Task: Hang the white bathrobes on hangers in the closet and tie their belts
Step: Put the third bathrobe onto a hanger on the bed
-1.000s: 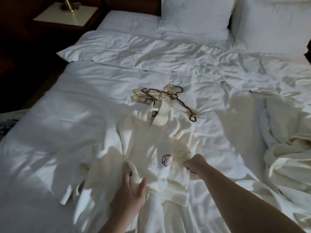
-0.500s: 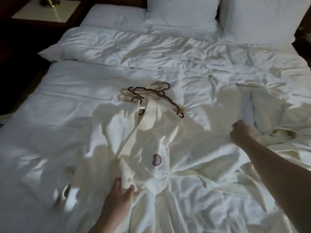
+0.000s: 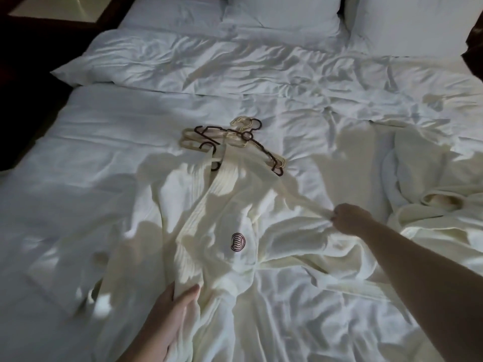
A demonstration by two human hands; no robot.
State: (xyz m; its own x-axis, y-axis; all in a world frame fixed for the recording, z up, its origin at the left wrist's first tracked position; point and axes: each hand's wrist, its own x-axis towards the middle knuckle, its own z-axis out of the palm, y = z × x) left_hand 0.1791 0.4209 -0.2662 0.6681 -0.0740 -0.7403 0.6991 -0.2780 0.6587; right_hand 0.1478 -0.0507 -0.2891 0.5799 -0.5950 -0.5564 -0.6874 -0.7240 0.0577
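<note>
A white bathrobe (image 3: 224, 220) with a dark round logo lies face up on the bed, its ribbed collar pointing away from me. My right hand (image 3: 349, 218) grips a bunch of its right-side fabric and holds it stretched out to the right. My left hand (image 3: 172, 314) holds the lower end of the ribbed front edge, thumb on top. A pile of cream and dark hangers (image 3: 235, 142) lies just beyond the collar, partly under it. A second white bathrobe (image 3: 428, 199) lies crumpled at the right side of the bed.
The bed (image 3: 130, 142) is covered by a rumpled white duvet. Two white pillows (image 3: 282, 14) stand at the head. A dark nightstand with a pale top (image 3: 52, 11) sits at the far left, with dark floor along the bed's left edge.
My right hand first pulled the robe's right side out to the right, then came back slightly toward the middle, still gripping fabric. The left hand kept hold of the front edge.
</note>
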